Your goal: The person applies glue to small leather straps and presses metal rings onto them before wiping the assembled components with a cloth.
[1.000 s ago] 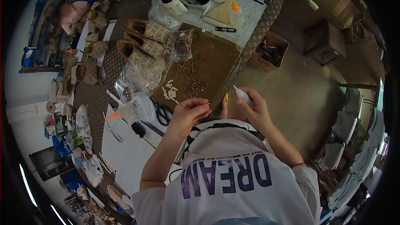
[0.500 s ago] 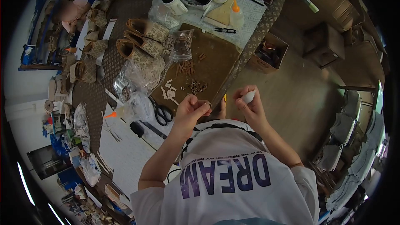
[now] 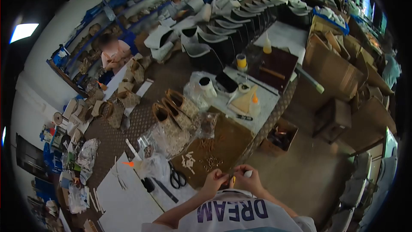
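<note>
My left hand is closed in a pinch at the near edge of the brown work board. What sits between its fingertips is too small to make out. Close beside it, my right hand curls its fingers round a small white rounded thing, partly hidden. The fingertips of both hands nearly meet in front of my shirt. On the board just beyond lie small metal pieces, short white strips and brown strips. Black-handled scissors rest left of my left hand.
Patterned shoe-like pieces stand behind clear plastic bags. A white jar, a phone and an orange-tipped bottle are farther back. An open carton sits right of the table. Another person is at the far left.
My hands have come together from apart, the right moving in towards the left. The view has tilted up, showing more of the room.
</note>
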Demonstrator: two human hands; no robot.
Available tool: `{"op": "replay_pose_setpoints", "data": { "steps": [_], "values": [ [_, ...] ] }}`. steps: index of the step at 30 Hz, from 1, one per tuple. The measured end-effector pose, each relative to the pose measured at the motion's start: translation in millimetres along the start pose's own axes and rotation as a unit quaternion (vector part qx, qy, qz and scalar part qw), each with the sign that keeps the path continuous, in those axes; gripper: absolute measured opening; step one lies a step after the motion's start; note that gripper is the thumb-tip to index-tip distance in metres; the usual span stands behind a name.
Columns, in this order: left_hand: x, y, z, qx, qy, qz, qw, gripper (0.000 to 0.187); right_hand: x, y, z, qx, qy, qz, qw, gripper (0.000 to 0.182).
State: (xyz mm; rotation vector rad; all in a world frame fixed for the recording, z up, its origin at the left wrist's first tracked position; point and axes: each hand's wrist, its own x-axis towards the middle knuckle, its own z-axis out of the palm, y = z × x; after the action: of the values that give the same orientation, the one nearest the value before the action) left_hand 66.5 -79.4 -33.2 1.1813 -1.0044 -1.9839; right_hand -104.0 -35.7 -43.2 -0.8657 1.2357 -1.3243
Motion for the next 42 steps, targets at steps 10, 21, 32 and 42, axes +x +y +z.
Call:
{"op": "replay_pose_setpoints", "data": {
  "steps": [10,21,32,42],
  "values": [
    [2.9,-13.3,-2.1,-0.075,0.000,0.037,0.997,0.033,9.7,-15.3,7.9,0.016,0.014,0.053,0.998,0.010],
    [-12.7,36.4,18.7,0.096,0.063,0.235,0.965,0.019,1.6,-29.9,10.8,0.025,-0.041,-0.017,0.999,0.018],
    [-25.2,27.2,17.1,0.142,0.014,0.267,0.953,0.015,-3.8,-32.2,6.8,-0.057,-0.069,-0.091,0.992,0.022],
    [-18.9,34.4,6.7,-0.014,-0.059,0.001,0.998,0.016,-11.4,-29.9,6.0,-0.101,-0.102,-0.099,0.985,0.007]
  ]
}}
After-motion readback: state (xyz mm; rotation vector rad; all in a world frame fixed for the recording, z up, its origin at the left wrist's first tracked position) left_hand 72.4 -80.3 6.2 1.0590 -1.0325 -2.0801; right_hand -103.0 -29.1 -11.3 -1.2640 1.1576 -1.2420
